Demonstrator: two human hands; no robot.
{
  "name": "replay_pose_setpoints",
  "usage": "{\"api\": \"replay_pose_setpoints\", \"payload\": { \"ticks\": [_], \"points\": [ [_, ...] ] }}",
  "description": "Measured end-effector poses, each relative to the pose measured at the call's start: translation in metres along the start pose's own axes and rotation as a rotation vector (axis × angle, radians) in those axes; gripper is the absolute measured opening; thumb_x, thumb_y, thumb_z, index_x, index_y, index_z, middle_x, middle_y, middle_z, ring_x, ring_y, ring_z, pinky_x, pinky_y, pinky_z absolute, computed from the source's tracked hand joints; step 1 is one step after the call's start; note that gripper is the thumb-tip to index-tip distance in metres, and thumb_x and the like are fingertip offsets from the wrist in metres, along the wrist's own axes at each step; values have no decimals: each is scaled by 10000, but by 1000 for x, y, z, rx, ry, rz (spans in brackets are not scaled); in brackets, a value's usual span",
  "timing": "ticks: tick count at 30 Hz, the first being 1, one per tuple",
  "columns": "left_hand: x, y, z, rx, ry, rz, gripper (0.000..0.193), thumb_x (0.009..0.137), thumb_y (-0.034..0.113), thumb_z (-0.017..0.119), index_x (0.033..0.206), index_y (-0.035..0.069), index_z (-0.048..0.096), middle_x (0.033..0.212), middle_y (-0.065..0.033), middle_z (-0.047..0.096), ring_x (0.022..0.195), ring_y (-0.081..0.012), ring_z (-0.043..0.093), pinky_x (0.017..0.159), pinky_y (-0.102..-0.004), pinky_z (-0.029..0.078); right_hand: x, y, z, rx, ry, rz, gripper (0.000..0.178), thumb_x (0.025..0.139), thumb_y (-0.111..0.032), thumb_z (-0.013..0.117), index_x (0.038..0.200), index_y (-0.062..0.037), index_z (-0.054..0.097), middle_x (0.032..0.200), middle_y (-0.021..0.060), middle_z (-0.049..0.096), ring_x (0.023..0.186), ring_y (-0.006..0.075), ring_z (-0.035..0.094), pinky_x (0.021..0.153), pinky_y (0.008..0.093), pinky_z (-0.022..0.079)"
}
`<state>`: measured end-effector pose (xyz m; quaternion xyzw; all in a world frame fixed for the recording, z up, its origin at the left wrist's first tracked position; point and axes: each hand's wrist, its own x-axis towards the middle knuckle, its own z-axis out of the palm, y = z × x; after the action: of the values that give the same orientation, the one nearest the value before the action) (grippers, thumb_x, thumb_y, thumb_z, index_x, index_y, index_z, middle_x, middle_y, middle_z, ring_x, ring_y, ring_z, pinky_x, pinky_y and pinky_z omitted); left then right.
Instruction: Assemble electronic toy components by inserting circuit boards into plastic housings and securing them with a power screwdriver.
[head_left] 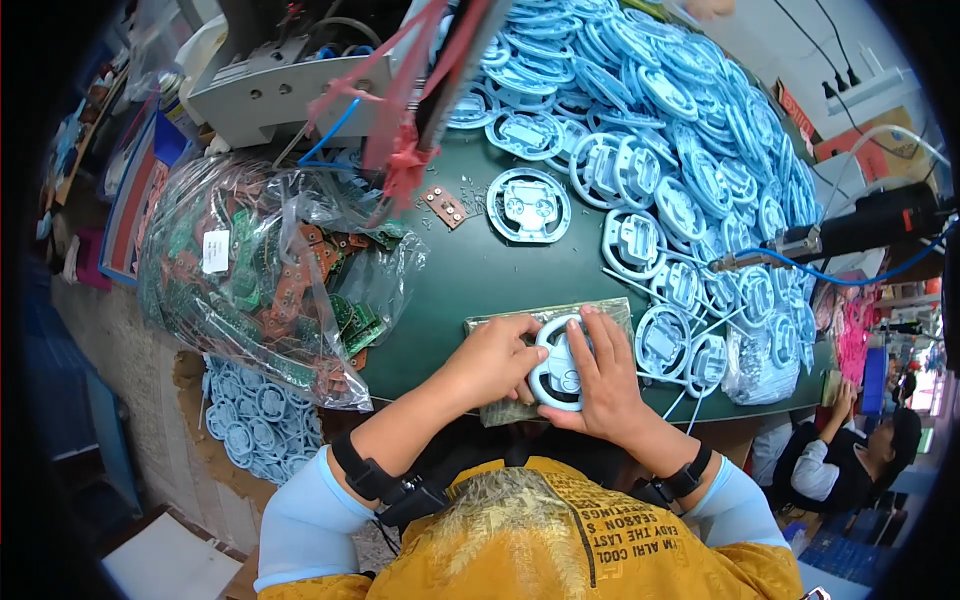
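Holding the toy steering wheel (562, 376) by its rim, left hand (497, 360) pinches, right hand (607, 390) clasps; it seems light, hard.

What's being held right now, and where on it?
A light-blue steering wheel: left hand at its left rim, right hand over its right side.

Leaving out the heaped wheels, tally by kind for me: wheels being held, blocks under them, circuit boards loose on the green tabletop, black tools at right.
Light-blue plastic steering wheel, held: 1
Dull tan rectangular block, beneath: 1
Brown rectangular circuit board, loose: 1
Black cylindrical metal-nosed tool: 1
Total: 4
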<state>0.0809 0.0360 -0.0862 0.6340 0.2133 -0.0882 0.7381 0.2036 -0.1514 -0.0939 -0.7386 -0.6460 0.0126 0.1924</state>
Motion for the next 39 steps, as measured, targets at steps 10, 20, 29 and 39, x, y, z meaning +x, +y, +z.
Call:
{"api": "replay_pose_setpoints", "payload": {
  "ticks": [10,20,29,39],
  "points": [
    [2,-18,6,72,92,46,236,968,111,580,1140,-46,543,744,-99,676,573,-171,685,480,-269,517,-10,-7,-34,153,133,123,817,760,-385,803,1402,-17,458,1426,219,429,1303,387,438,1056,503,372],
    [-57,-21,30,-245,134,453,264,1036,92,473,1273,33,372,1130,-179,649,972,-286,703,849,-395,595,-38,-54,-76,565,269,251,289,845,-193,771,1046,-29,643,811,93,596,643,233,612,567,334,482],
    [-94,-12,49,-84,255,570,292,984,19,578,1261,10,490,1251,-145,599,1171,-228,606,986,-346,505,-51,-74,-84,253,429,-23,200,846,-129,738,983,-43,619,777,83,558,640,268,605,528,359,479],
    [-126,36,60,301,135,988,413,949,91,646,1338,35,520,1452,-164,460,1353,-274,457,1095,-394,399,-59,-87,-111,-8,563,-190,216,807,-102,727,964,-18,606,759,55,561,637,225,608,524,329,488]
  ]
}}
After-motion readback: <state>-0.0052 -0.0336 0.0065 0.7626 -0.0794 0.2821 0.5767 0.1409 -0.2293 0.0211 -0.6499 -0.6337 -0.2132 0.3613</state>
